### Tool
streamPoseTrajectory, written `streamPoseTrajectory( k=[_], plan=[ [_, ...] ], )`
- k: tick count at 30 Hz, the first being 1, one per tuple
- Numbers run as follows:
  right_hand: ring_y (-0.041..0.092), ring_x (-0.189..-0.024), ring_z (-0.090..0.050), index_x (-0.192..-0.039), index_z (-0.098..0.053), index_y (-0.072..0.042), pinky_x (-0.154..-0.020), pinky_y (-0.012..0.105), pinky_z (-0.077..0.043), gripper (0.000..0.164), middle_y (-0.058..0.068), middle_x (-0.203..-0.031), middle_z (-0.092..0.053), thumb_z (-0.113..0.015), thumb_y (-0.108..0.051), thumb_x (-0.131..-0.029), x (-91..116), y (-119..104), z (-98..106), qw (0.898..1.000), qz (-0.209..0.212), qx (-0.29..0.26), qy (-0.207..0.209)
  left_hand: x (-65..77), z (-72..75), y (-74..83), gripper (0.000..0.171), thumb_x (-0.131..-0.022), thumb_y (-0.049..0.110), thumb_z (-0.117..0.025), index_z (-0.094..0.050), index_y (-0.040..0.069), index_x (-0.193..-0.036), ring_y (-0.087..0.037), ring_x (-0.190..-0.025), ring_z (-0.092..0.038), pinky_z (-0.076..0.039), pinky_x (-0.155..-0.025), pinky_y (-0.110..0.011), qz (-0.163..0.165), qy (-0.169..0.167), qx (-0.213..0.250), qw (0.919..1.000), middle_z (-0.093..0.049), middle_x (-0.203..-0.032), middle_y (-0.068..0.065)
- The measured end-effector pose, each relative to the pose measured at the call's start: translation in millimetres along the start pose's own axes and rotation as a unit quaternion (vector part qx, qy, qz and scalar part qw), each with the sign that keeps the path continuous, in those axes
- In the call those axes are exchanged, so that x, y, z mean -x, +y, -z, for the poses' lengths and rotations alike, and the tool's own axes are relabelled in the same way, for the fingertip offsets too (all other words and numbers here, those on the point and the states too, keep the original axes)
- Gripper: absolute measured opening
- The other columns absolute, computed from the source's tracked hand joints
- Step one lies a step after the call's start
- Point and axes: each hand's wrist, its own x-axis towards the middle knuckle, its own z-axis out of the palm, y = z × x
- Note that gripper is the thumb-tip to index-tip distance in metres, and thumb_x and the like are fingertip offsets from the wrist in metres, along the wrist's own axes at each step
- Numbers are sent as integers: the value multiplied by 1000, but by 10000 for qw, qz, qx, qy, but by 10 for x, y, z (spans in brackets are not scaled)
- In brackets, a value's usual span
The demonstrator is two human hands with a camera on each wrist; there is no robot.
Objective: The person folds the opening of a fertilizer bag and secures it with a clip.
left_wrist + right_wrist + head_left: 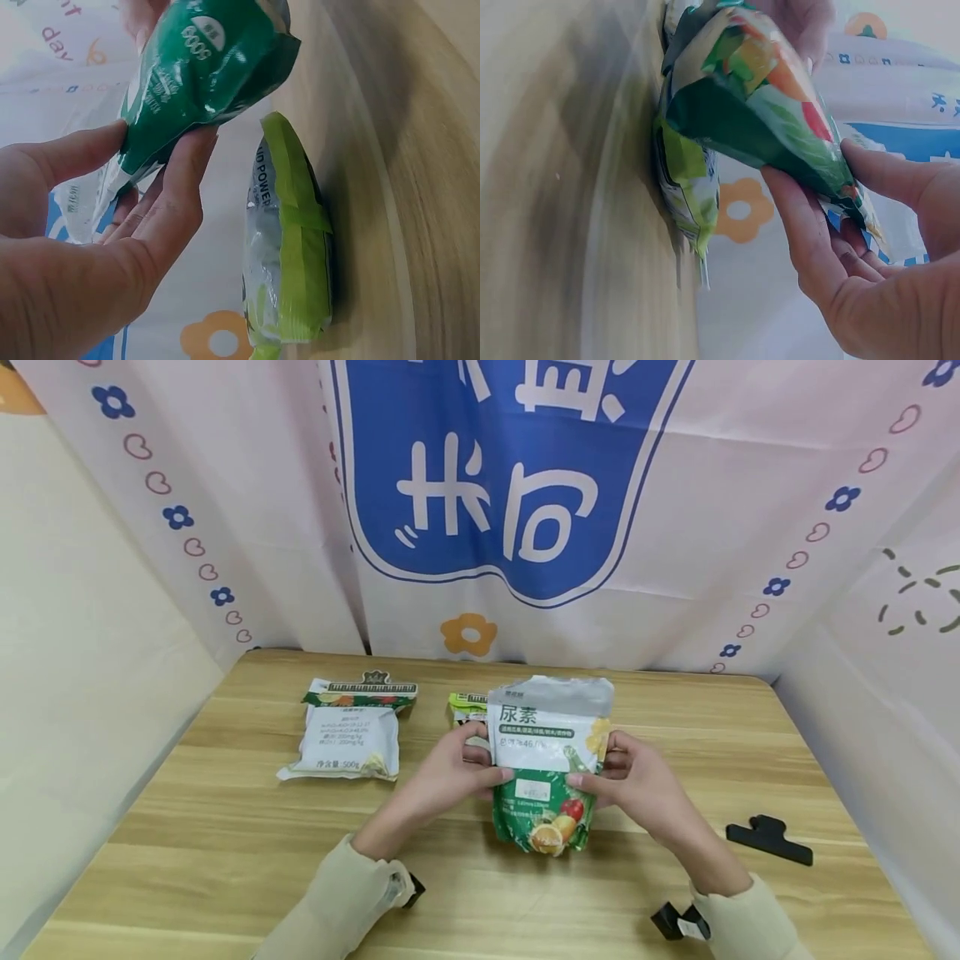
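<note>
Packet (469, 709) behind pouch (550, 760); clip (769, 840) to right

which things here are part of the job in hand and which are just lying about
In the job:
- green-and-white bag, held up between left hand and right hand

Lying about, as far as I can judge:
- white bag, on the left
- lime bag, behind the held one
- black clip, loose on the right; may yet be wanted

The place looks like a small screened-off booth: a flower-printed cloth (277, 493) with a large blue emblem (502, 443) hangs directly behind a wood-grain tabletop (187, 860), and pale side panels (82, 635) enclose it left and right. Whether home or workplace surrounds it, I cannot tell.
</note>
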Motion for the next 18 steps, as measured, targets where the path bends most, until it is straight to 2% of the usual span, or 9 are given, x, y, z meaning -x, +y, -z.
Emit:
streamPoseTrajectory(
  k=[3,6,10,11,14,18],
  plan=[
    [22,-95,-76,-127,-61,-4,-78,41,-68,56,15,-113,-77,-89,-28,-85,31,8,-30,9999,57,139,4,46,14,-17,48,-90,9,-81,-55,4,-131,-21,-88,-74,-68,-84,-46,-111,13,-159,9998,-72,-110,-19],
    [18,-85,-70,-118,-62,-4,-71,35,-65,51,9,-99,-74,-90,-29,-84,54,17,-64,9994,98,343,25,89,42,-44,55,-87,10,-84,-57,4,-135,-21,-94,-74,-68,-84,-43,-214,53,-406,9989,-74,-112,-18],
    [20,-84,-66,-121,-63,-5,-70,29,-62,50,9,-96,-73,-90,-24,-83,72,28,-96,9985,240,497,63,105,71,-70,69,-85,10,-85,-52,2,-145,-21,-97,-74,-67,-82,-36,-351,28,-621,9974,-75,-113,-17],
    [21,-87,-69,-125,-64,-7,-73,30,-63,52,10,-101,-75,-90,-22,-83,76,32,-103,9982,292,514,64,106,77,-76,71,-85,9,-85,-51,1,-146,-20,-97,-74,-66,-81,-34,-379,6,-654,9971,-75,-112,-17],
    [23,-92,-72,-132,-64,-9,-76,30,-65,57,11,-105,-78,-90,-20,-83,84,51,-126,9974,427,579,35,109,92,-94,65,-86,6,-84,-53,-1,-143,-20,-94,-74,-66,-78,-32,-506,-114,-696,9962,-76,-109,-17],
    [22,-97,-75,-127,-65,-9,-77,29,-66,50,9,-104,-80,-89,-17,-84,97,79,-148,9969,537,568,-51,131,105,-113,49,-86,3,-83,-60,1,-129,-18,-92,-75,-65,-77,-30,-633,-218,-845,9942,-76,-106,-15]
  ],
)
